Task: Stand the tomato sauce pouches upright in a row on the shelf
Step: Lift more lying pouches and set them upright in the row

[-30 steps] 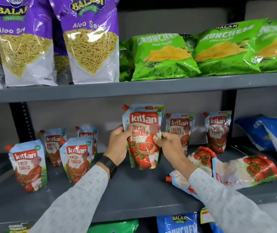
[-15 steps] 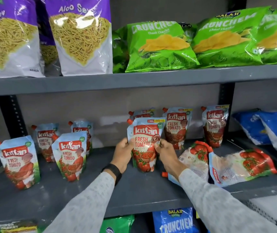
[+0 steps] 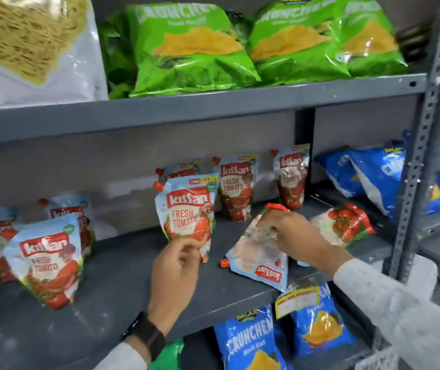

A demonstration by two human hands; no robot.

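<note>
Several Kissan tomato sauce pouches stand on the grey middle shelf. My left hand pinches the bottom of one upright pouch at mid shelf. My right hand grips the upper end of a pouch lying flat, its back up and its red spout toward the shelf's front edge. Another flat pouch lies to its right. Upright pouches stand behind at the back wall and on the left.
Green Crunchem chip bags and a noodle snack bag fill the upper shelf. Blue chip bags lie at the right of the middle shelf and others below. A perforated grey upright post stands at right.
My right hand has left the upright pouch and moved right onto the flat-lying pouch. My left hand stays on the upright pouch. The view has swung right and closer.
</note>
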